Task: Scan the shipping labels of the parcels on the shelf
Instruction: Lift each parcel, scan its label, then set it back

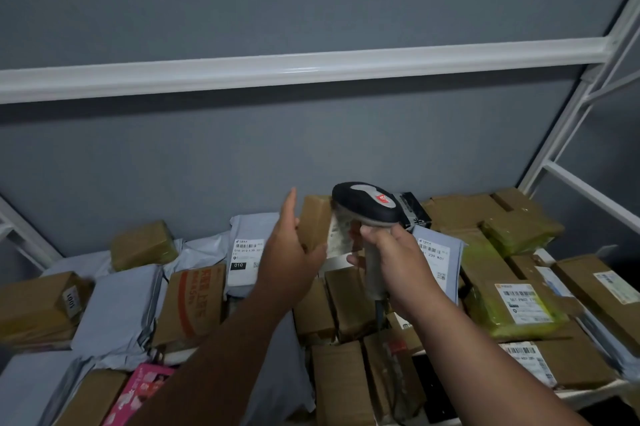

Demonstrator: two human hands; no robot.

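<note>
My left hand (294,245) holds a small brown cardboard parcel (313,221) upright above the shelf, thumb under its lower edge and fingers along its left side. The parcel's white shipping label (337,235) faces right, partly hidden. My right hand (388,252) grips the handle of a black and grey barcode scanner (367,204), whose head sits right against the label. Many more parcels lie on the shelf below, brown boxes and grey mailer bags, some with labels showing.
A grey bag with a 010 label (247,259) lies left of my hands, a green-taped box (519,304) at right. A pink box (138,391) sits near the front left. White shelf rails (311,67) cross above; a frame post (571,114) stands at right.
</note>
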